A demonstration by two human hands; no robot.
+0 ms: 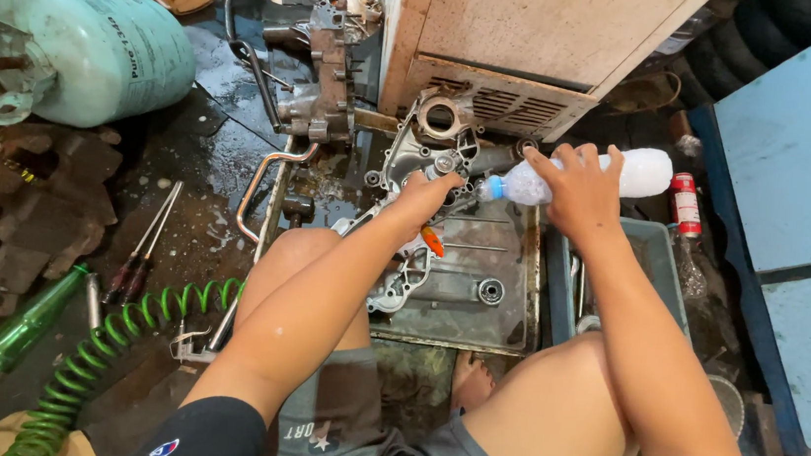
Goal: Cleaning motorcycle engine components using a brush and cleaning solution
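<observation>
My right hand grips a clear plastic bottle tipped on its side, its blue-capped neck pointing left toward a grey metal engine cover. My left hand rests on that cover and seems to hold a small orange-handled tool. The cover lies tilted over the far left part of a shallow metal tray on the wet floor. My bare knees frame the tray.
A pale green gas cylinder lies at the far left. Two screwdrivers, a green glass bottle and a coiled green air hose lie on the left. A grey bin and red can sit right.
</observation>
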